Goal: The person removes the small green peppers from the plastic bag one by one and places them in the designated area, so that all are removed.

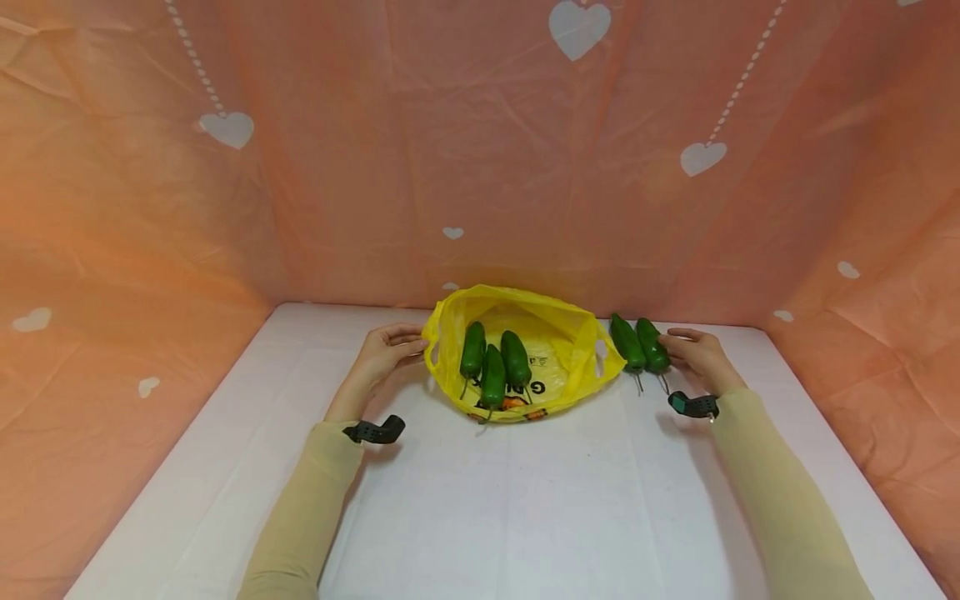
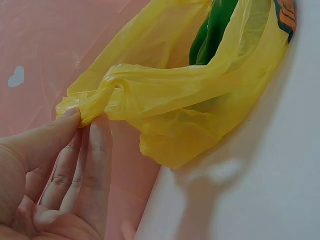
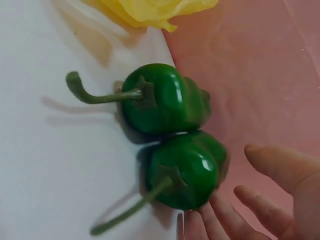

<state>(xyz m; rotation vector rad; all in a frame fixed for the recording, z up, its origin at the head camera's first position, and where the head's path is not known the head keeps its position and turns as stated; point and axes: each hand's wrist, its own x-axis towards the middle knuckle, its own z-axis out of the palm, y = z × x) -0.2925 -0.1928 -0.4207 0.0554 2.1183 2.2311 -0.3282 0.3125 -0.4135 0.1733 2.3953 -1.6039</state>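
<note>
A yellow plastic bag [image 1: 558,321] lies at the back of the table with its mouth spread toward me. Inside it are three green peppers [image 1: 492,379], their stems pointing at the bag's near rim. My left hand [image 1: 381,354] pinches the bag's left handle between thumb and fingers, as the left wrist view shows. Two more green peppers [image 3: 165,100] lie side by side just right of the bag. Beside the outer one is my right hand [image 1: 697,354], fingertips right at its side, thumb held apart from it.
The white table [image 1: 495,517] ends at a pink-orange cloth backdrop [image 1: 480,167] with white hearts, which also stands along both sides. Each wrist wears a black camera mount [image 1: 378,430].
</note>
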